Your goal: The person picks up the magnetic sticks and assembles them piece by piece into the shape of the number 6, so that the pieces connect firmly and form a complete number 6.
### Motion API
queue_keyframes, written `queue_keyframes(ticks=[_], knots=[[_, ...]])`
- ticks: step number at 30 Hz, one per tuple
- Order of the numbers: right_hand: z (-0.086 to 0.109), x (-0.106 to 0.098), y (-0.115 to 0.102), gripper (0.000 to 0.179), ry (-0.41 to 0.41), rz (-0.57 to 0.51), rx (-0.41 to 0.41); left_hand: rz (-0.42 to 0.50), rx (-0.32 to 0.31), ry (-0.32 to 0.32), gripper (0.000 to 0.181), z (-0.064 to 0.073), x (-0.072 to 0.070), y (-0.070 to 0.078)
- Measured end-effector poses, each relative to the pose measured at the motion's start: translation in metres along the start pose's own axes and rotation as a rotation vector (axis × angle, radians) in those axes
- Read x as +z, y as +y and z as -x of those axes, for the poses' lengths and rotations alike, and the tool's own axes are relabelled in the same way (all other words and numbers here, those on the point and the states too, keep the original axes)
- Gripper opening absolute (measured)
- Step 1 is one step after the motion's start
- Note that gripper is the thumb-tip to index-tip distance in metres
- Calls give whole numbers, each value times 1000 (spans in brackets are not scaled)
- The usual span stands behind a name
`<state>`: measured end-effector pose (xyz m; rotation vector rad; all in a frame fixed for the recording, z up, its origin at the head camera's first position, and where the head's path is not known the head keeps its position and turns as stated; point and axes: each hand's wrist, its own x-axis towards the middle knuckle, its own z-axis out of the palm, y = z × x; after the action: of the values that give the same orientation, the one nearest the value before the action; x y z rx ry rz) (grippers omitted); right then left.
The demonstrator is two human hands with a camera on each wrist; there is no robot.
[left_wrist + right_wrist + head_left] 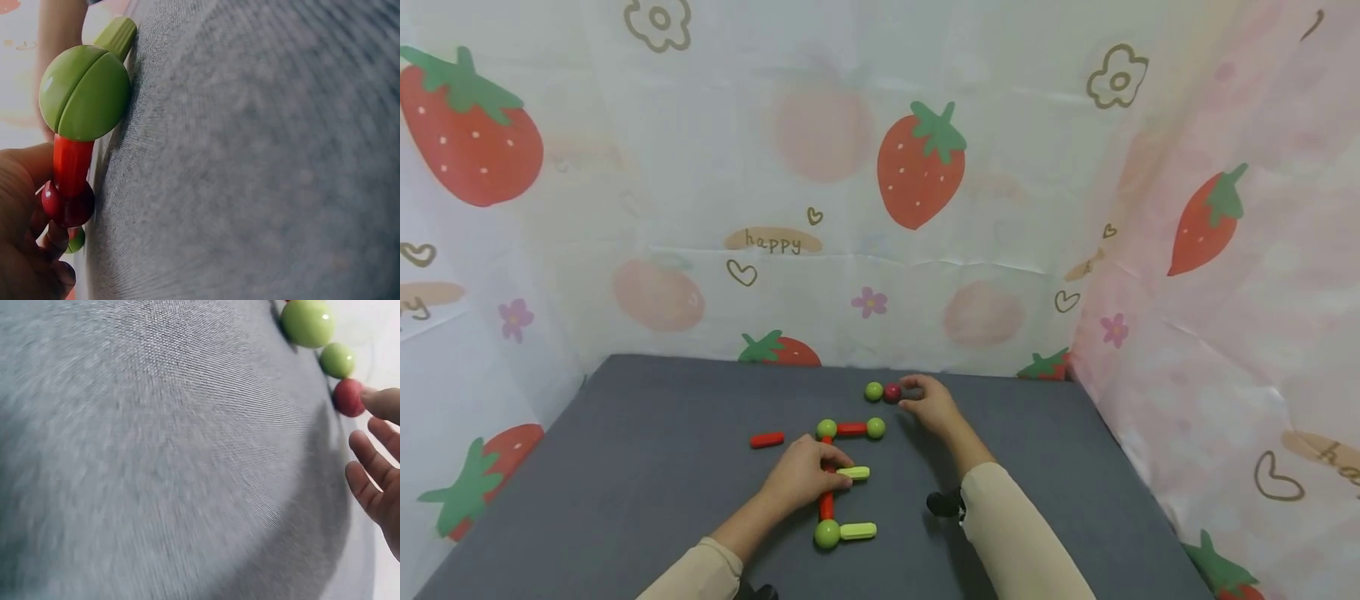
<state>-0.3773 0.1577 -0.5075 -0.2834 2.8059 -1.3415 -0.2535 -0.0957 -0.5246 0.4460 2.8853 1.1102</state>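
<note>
A toy frame of red sticks, green balls and light green sticks lies on the grey table in the head view. My left hand (805,475) grips its middle, covering the joint there, with fingertips by a light green stick (859,472). A dark red ball (69,205) shows at that joint in the left wrist view, joined by a red stick (72,164) to a green ball (85,92). At the back, my right hand (934,405) has its fingers apart beside a loose dark red ball (892,392); it holds nothing. Contact with that ball is unclear.
A loose green ball (874,391) sits left of the loose dark red one. One red stick (767,440) lies left of the frame. Strawberry-patterned cloth (850,292) stands behind and beside the grey table (647,450).
</note>
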Motion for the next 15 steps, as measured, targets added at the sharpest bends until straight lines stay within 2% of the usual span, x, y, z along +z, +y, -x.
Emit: queue_keyframes(ticks=[9, 15], knots=[[-10, 15, 5, 45, 23, -51, 44, 15, -11, -11, 17, -1, 3, -2], [-13, 19, 2, 43, 42, 7, 27, 4, -8, -3, 17, -2, 1, -1]])
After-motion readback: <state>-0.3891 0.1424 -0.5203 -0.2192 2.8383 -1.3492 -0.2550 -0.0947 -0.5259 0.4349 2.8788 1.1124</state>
